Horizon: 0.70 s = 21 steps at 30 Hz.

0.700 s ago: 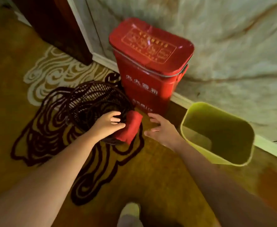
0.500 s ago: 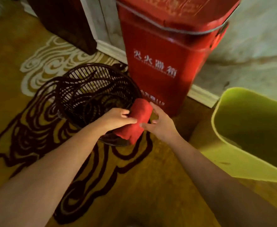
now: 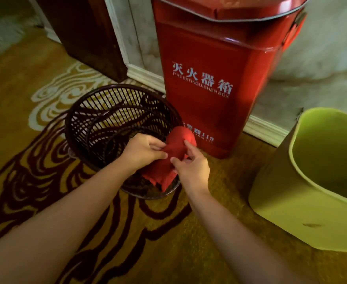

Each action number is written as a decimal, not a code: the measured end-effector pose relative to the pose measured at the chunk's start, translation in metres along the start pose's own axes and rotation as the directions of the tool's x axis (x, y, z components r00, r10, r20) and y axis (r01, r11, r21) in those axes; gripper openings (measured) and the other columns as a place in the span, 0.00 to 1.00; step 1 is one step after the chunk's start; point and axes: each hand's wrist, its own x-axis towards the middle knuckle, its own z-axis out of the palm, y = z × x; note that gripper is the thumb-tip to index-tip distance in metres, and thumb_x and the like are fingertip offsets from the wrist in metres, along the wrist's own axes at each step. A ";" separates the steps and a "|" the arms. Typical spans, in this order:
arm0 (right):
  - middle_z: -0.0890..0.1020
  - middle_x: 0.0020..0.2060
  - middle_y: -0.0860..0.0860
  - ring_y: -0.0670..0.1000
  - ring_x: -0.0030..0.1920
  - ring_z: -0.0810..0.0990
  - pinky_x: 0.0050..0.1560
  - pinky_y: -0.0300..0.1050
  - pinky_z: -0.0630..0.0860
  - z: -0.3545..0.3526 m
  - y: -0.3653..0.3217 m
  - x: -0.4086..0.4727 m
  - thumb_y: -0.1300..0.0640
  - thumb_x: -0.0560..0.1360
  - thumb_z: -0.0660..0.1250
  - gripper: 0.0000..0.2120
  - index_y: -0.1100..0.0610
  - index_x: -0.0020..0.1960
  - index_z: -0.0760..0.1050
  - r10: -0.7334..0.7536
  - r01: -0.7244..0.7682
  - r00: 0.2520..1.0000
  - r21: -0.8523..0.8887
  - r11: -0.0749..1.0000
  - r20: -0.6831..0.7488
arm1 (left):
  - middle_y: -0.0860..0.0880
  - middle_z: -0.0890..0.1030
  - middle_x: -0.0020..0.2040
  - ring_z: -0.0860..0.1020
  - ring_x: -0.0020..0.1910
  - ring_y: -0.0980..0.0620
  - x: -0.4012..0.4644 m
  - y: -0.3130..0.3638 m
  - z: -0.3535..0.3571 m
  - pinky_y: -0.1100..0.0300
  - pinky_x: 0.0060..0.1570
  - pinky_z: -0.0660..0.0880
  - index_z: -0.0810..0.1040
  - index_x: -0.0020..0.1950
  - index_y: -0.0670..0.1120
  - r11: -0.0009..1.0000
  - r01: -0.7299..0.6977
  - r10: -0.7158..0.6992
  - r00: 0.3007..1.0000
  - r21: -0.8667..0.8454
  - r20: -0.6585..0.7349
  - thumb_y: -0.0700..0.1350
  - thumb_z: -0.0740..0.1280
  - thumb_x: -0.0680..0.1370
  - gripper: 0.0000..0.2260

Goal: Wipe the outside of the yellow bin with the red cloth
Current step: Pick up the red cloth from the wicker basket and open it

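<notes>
Above the near rim of a dark basket (image 3: 115,124) on the carpet (image 3: 168,242), the left hand (image 3: 141,150) and right hand (image 3: 191,169) both pinched the bunched red cloth (image 3: 176,152). The yellow bin (image 3: 303,191) stood well apart at the carpet's right edge, beside a red box (image 3: 209,78). Wiping had not begun; the cloth must first reach the bin's outside.

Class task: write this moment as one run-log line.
stage: preparing | both hands, left and right, grip red cloth over dark slatted basket | yellow plastic bin: untouched, to the right

Open carpet (image 3: 219,181) between dark basket (image 3: 86,111) and yellow bin (image 3: 291,212); red box (image 3: 205,58) behind
</notes>
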 end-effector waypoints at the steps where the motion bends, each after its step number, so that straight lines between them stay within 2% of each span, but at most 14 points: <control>1: 0.75 0.46 0.43 0.37 0.39 0.76 0.55 0.41 0.78 -0.001 -0.001 -0.001 0.61 0.69 0.73 0.30 0.50 0.68 0.70 0.000 0.000 1.000 0.003 1.000 0.016 | 0.47 0.84 0.46 0.79 0.41 0.59 -0.001 0.001 -0.002 0.68 0.42 0.72 0.81 0.50 0.46 1.000 -0.018 0.019 1.000 0.015 -0.010 0.42 0.75 0.64 0.16; 3: 0.75 0.45 0.43 0.42 0.41 0.79 0.52 0.47 0.81 -0.008 -0.006 -0.003 0.63 0.69 0.73 0.29 0.50 0.67 0.70 0.024 -0.029 0.996 0.050 0.998 0.087 | 0.48 0.83 0.44 0.80 0.41 0.60 -0.004 0.005 -0.007 0.69 0.41 0.73 0.82 0.49 0.47 0.999 -0.052 0.052 0.999 0.001 -0.009 0.41 0.75 0.64 0.14; 5: 0.79 0.51 0.49 0.48 0.43 0.82 0.46 0.49 0.83 -0.024 -0.014 -0.008 0.64 0.69 0.73 0.30 0.50 0.68 0.70 0.031 -0.048 0.987 0.108 0.993 0.155 | 0.52 0.84 0.41 0.81 0.38 0.62 -0.010 0.015 -0.014 0.73 0.36 0.73 0.82 0.46 0.50 0.993 -0.079 0.081 0.997 -0.086 0.021 0.40 0.75 0.64 0.13; 6: 0.78 0.55 0.52 0.50 0.43 0.83 0.45 0.49 0.83 -0.035 -0.020 -0.009 0.63 0.69 0.73 0.31 0.49 0.68 0.69 -0.008 -0.007 0.988 0.094 0.996 0.155 | 0.54 0.84 0.39 0.81 0.37 0.62 -0.014 0.022 -0.018 0.75 0.35 0.73 0.82 0.45 0.51 0.987 -0.089 0.096 0.994 -0.135 0.046 0.40 0.75 0.64 0.12; 8: 0.75 0.59 0.54 0.51 0.45 0.81 0.50 0.49 0.81 -0.061 -0.031 -0.012 0.59 0.66 0.75 0.36 0.48 0.70 0.65 -0.157 0.161 0.983 -0.045 0.986 0.094 | 0.55 0.85 0.35 0.82 0.39 0.61 -0.024 0.038 -0.023 0.74 0.35 0.74 0.82 0.46 0.50 0.967 -0.094 0.125 0.985 -0.238 0.119 0.39 0.74 0.64 0.13; 10: 0.70 0.62 0.53 0.50 0.52 0.77 0.58 0.46 0.76 -0.090 -0.038 -0.015 0.56 0.63 0.78 0.44 0.47 0.73 0.58 -0.250 0.251 0.968 -0.128 0.959 0.021 | 0.54 0.86 0.38 0.83 0.41 0.57 -0.036 0.054 -0.019 0.70 0.37 0.76 0.82 0.47 0.49 0.927 -0.074 0.155 0.968 -0.366 0.197 0.39 0.74 0.62 0.15; 11: 0.69 0.64 0.52 0.49 0.55 0.76 0.59 0.45 0.74 -0.104 -0.039 -0.020 0.54 0.61 0.79 0.48 0.47 0.74 0.55 -0.222 0.221 0.975 -0.070 0.973 -0.009 | 0.52 0.86 0.39 0.83 0.42 0.56 -0.042 0.059 -0.013 0.69 0.39 0.77 0.82 0.47 0.49 0.898 -0.061 0.171 0.961 -0.435 0.217 0.40 0.73 0.61 0.16; 13: 0.76 0.61 0.50 0.46 0.55 0.79 0.56 0.45 0.75 -0.125 -0.036 -0.038 0.50 0.57 0.78 0.50 0.49 0.73 0.57 -0.021 0.014 0.999 0.238 0.971 0.028 | 0.51 0.86 0.39 0.83 0.42 0.55 -0.055 0.064 0.009 0.67 0.41 0.78 0.82 0.47 0.47 0.820 -0.033 0.185 0.960 -0.572 0.210 0.40 0.71 0.59 0.17; 15: 0.84 0.51 0.49 0.45 0.47 0.83 0.46 0.43 0.78 -0.140 -0.024 -0.060 0.50 0.56 0.76 0.40 0.54 0.66 0.70 0.138 -0.222 0.970 0.511 0.830 0.198 | 0.50 0.86 0.39 0.83 0.41 0.55 -0.070 0.061 0.036 0.67 0.40 0.78 0.81 0.47 0.46 0.738 0.010 0.168 0.966 -0.675 0.198 0.38 0.70 0.60 0.16; 16: 0.85 0.46 0.49 0.45 0.45 0.83 0.42 0.42 0.78 -0.147 -0.017 -0.070 0.50 0.56 0.75 0.32 0.54 0.60 0.76 0.153 -0.266 0.958 0.555 0.788 0.242 | 0.50 0.86 0.40 0.83 0.42 0.55 -0.078 0.058 0.049 0.66 0.40 0.78 0.81 0.48 0.45 0.719 0.032 0.151 0.968 -0.694 0.202 0.37 0.70 0.61 0.16; 17: 0.85 0.42 0.48 0.45 0.42 0.83 0.39 0.40 0.78 -0.153 -0.010 -0.078 0.51 0.57 0.74 0.24 0.54 0.52 0.80 0.145 -0.259 0.960 0.570 0.780 0.238 | 0.49 0.86 0.42 0.83 0.44 0.54 -0.086 0.055 0.062 0.66 0.41 0.79 0.81 0.50 0.44 0.718 0.051 0.130 0.970 -0.694 0.206 0.37 0.70 0.63 0.16; 19: 0.82 0.36 0.48 0.42 0.36 0.81 0.35 0.36 0.75 -0.166 -0.001 -0.092 0.53 0.57 0.74 0.11 0.52 0.39 0.81 0.123 -0.196 0.979 0.581 0.790 0.162 | 0.48 0.85 0.45 0.83 0.46 0.53 -0.097 0.049 0.083 0.65 0.44 0.79 0.80 0.53 0.42 0.728 0.084 0.086 0.973 -0.681 0.212 0.34 0.68 0.67 0.15; 21: 0.80 0.34 0.48 0.42 0.34 0.78 0.35 0.34 0.74 -0.177 0.009 -0.101 0.58 0.60 0.75 0.06 0.52 0.34 0.79 0.104 -0.124 0.992 0.550 0.826 0.068 | 0.46 0.85 0.48 0.82 0.48 0.52 -0.106 0.046 0.101 0.63 0.47 0.79 0.79 0.54 0.42 0.744 0.106 0.074 0.968 -0.660 0.239 0.34 0.68 0.68 0.15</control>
